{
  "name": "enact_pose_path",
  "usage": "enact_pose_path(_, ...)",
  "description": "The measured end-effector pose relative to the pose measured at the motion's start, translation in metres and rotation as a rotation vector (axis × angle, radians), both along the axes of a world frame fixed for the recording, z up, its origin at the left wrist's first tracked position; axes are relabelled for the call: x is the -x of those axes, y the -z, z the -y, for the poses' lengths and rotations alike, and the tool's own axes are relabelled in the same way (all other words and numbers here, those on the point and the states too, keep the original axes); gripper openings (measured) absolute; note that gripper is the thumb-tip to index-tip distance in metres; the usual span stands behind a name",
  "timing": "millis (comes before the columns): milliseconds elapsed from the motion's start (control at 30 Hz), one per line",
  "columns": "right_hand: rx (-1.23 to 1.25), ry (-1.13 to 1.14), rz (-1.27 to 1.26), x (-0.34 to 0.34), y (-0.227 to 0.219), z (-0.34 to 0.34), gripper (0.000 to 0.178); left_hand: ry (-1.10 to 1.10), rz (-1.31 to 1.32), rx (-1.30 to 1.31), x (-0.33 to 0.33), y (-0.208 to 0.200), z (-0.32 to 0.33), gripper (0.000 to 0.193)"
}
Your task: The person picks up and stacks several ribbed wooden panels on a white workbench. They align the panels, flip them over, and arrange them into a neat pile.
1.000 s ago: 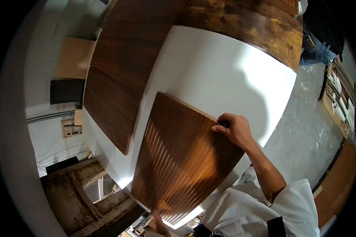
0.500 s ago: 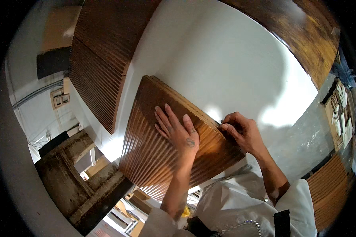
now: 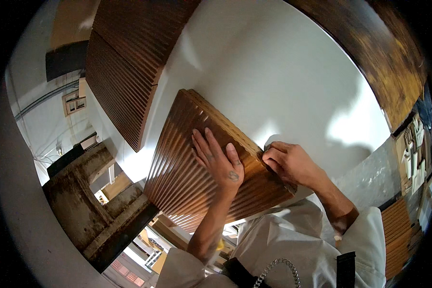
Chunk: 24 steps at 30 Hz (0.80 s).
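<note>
head view: ribbed brown panel (image 3: pixel 180 165) lies beneath the left hand (image 3: pixel 222 165).

From where I stand, this site classifies as a woodworking workshop. Indicators: ribbed brown panels (image 3: pixel 170 158) on a broad white work surface (image 3: pixel 269 72); a board with mottled brown finish (image 3: pixel 384 62) beyond; pale strips and offcuts (image 3: pixel 414 153) heaped at right; a stained dark frame (image 3: pixel 67 199) at left; scuffed grey floor (image 3: pixel 369 177); cabling (image 3: pixel 45 100) along the wall.
</note>
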State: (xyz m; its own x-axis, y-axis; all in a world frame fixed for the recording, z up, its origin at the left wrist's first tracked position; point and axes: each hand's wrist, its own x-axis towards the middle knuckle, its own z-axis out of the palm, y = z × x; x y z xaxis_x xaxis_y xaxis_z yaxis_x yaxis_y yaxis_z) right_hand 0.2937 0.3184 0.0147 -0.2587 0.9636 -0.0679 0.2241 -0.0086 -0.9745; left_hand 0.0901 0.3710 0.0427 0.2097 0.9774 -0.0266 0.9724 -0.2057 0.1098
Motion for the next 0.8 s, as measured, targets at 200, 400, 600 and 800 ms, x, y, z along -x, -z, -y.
enact_pose_path(200,-0.045,-0.091,0.139,0.001,0.0,-0.008,0.013,0.005,0.022,0.002,0.001,-0.001,0.002,0.065)
enact_pose_path(400,0.194,0.329,-0.026,-0.024,0.001,-0.023,0.012,-0.022,0.02,0.058,0.004,-0.005,-0.006,0.068)
enact_pose_path(600,0.134,0.688,-0.157,-0.076,0.009,-0.038,0.038,-0.064,0.216,0.031,0.037,0.006,-0.077,0.079)
enact_pose_path(800,0.112,0.722,0.025,-0.073,-0.004,-0.047,0.036,-0.137,0.342,0.318,0.043,-0.02,-0.155,0.08)
